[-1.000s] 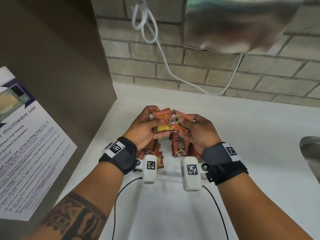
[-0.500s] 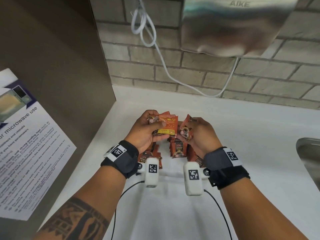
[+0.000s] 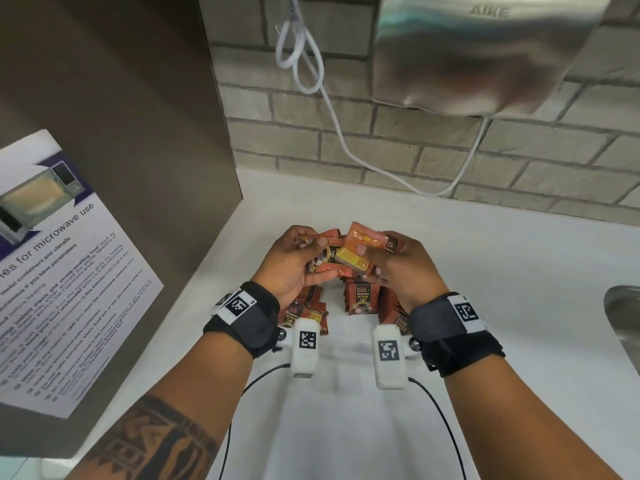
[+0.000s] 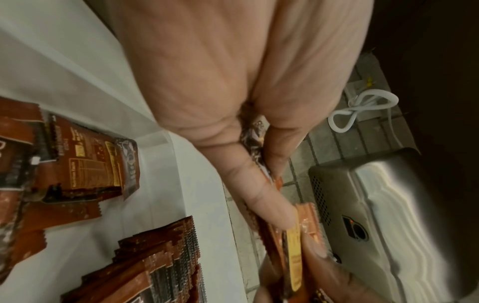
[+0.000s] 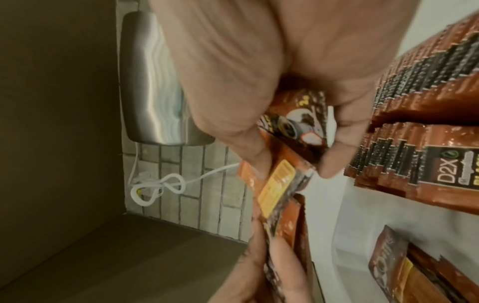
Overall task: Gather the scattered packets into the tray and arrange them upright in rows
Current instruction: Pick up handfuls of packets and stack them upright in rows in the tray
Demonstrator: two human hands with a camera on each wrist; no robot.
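Note:
Both hands hold orange-brown coffee packets above a white tray (image 3: 346, 337). My left hand (image 3: 294, 261) grips a small bunch of packets (image 3: 329, 263), thumb on top. My right hand (image 3: 391, 261) pinches an orange packet with a yellow label (image 3: 356, 251) and holds another behind it. In the left wrist view my thumb (image 4: 259, 196) presses the packets (image 4: 293, 242). In the right wrist view my fingers (image 5: 334, 155) pinch packets (image 5: 282, 180). Below the hands, a row of packets (image 3: 360, 299) stands upright in the tray, with looser ones (image 3: 304, 313) at its left.
The tray sits on a white counter (image 3: 485, 271). A brown cabinet side (image 3: 121, 150) with a microwave notice (image 3: 62, 271) stands at the left. A steel hand dryer (image 3: 485, 53) and white cable (image 3: 332, 109) hang on the brick wall. A sink edge (image 3: 623, 317) shows far right.
The hands have come back together, and the right hand's packet now overlaps the left hand's bunch. The head view has tilted up slightly.

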